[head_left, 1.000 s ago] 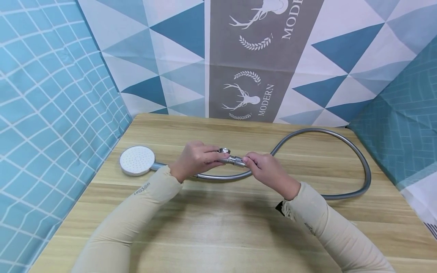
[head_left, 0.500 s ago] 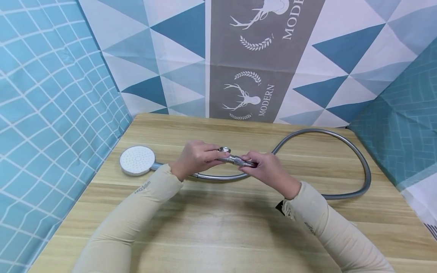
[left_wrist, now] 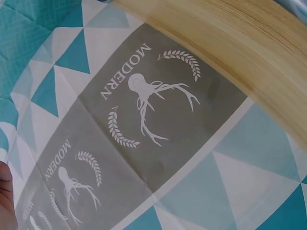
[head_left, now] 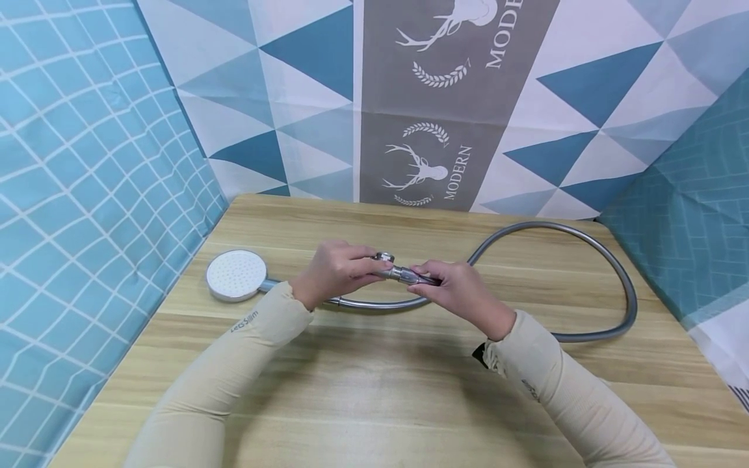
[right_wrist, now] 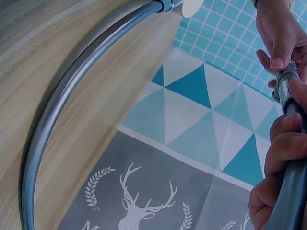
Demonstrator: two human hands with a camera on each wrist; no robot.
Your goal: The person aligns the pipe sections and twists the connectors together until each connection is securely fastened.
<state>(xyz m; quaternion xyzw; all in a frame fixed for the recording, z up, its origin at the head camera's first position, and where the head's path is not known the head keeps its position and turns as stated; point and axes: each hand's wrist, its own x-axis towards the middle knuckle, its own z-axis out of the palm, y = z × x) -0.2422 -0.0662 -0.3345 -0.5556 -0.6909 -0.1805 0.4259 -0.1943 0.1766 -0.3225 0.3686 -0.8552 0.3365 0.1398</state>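
In the head view my left hand [head_left: 339, 273] pinches a small chrome fitting [head_left: 384, 257] with a round end pointing up. My right hand [head_left: 465, 294] curls its fingers round the hose end, thumb and forefinger on its metal connector nut [head_left: 407, 276]. Fitting and nut meet end to end, held above the table. The right wrist view has the nut [right_wrist: 284, 91] between both hands and the grey shower hose [right_wrist: 290, 196] running through my right hand. A white-faced shower head [head_left: 236, 275] lies to the left, its handle partly behind my left wrist.
The hose [head_left: 629, 292] makes a wide loop over the right of the wooden table [head_left: 363, 403], then runs behind my hands towards the shower head. A patterned back wall [head_left: 316, 130] and a blue tiled-print sheet [head_left: 76, 182] close off the back and left.
My right fingers have shifted their grip on the connector nut, uncovering more hose beside it since one second ago. The left hand, fitting and shower head stay in place.
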